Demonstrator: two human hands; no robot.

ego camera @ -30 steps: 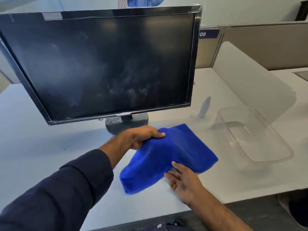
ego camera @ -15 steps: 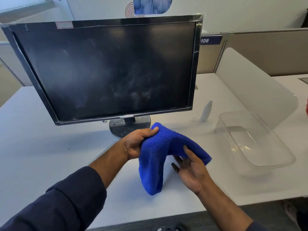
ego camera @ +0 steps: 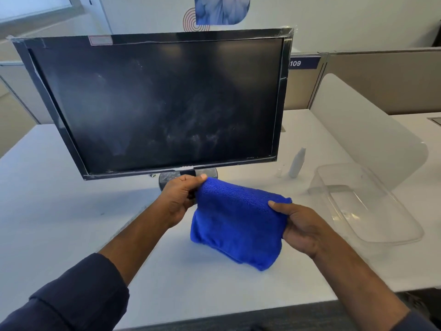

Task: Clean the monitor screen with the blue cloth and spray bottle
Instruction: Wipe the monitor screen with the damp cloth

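A black monitor point(ego camera: 157, 103) stands on a white desk point(ego camera: 47, 211), its dark screen smeared with pale streaks near the lower middle. In front of its round stand, a folded blue cloth point(ego camera: 236, 223) hangs between both hands above the desk. My left hand point(ego camera: 181, 197) pinches the cloth's upper left corner. My right hand point(ego camera: 300, 225) grips its right edge, thumb on top. A small white spray bottle point(ego camera: 297, 163) stands upright on the desk, right of the monitor and apart from both hands.
A clear plastic tub point(ego camera: 367, 206) lies on the desk at the right, beside a frosted divider panel point(ego camera: 362, 130). Beige cubicle partitions point(ego camera: 381, 80) run behind. The desk's front edge is close below my arms.
My right hand went from lying open under the cloth to gripping its right edge. Both hands lifted the cloth off the desk and spread it folded between them.
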